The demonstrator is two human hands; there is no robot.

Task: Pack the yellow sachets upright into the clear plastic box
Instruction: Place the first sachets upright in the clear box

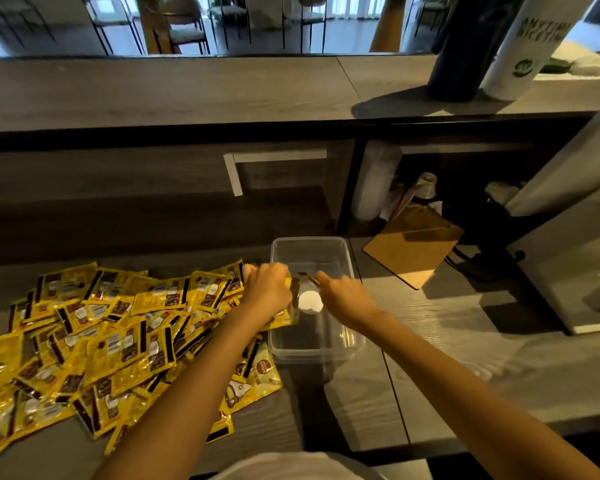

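Yellow sachets (118,341): print unreadable | left hand (267,289) fingers clamp one over clear box (311,240) | right hand (347,299) fingers: cannot tell

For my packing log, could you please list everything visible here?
plastic box: one, clear, counter centre
loose sachets: many, yellow, piled left of box
held sachet: one, yellow, at box's left wall
white disc: one, white, seen within box
clipboard: one, brown, right of box
dark bottle: one, dark, upper ledge, right
white bottle: one, white, beside it
left hand: one, grips held sachet
right hand: one, over box, grip unclear
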